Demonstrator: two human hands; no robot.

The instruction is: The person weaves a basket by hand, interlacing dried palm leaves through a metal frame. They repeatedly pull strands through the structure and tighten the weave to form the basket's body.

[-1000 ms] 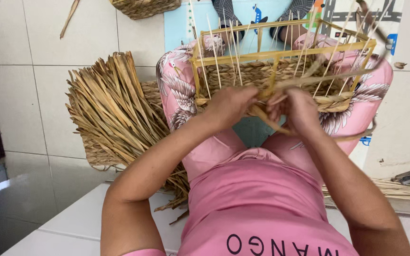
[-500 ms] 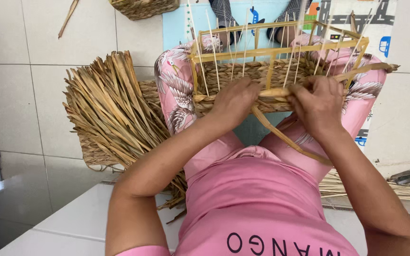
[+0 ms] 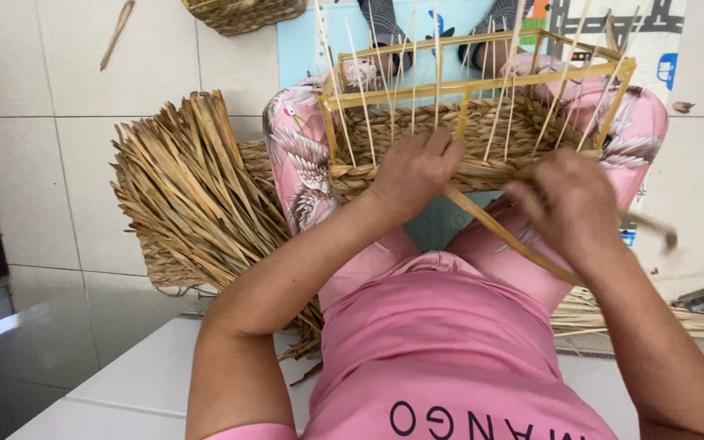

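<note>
Landmark: the half-woven basket (image 3: 450, 134), resting across the person's knees. All positions below are relative to it.

Heap of dried flat leaves (image 3: 197, 191): on the tiled floor to the left of the basket, touching the person's leg on that side. Loose, fanned, unsorted.

Basket: rectangular pale wooden frame (image 3: 482, 81) with thin upright sticks rising from a woven straw base. A few woven rows run along the near wall; the upper part of the uprights is bare. Judged light overall. The frame rails look stiff and are the sound place to steady it; the thin sticks look springy and likely to snap if bent hard.

Second woven basket (image 3: 246, 12): on the floor beyond the landmark, upper left, only partly in view.

Left hand (image 3: 417, 171): laid on the near wall of the basket, fingers curled down over the woven rows, pressing them. Closed on the weave, not gripping a separate thing.

Right hand (image 3: 572, 204): just to the right of the near wall, motion-blurred, fingers closed round the weaving strand.

Weaving strand (image 3: 503, 236): long flat straw-coloured strip running from the near wall down toward the person's lap. Judged pliable, dry, light; probably prone to splitting along its length if kinked. Best gripped flat, close to the wall.
</note>
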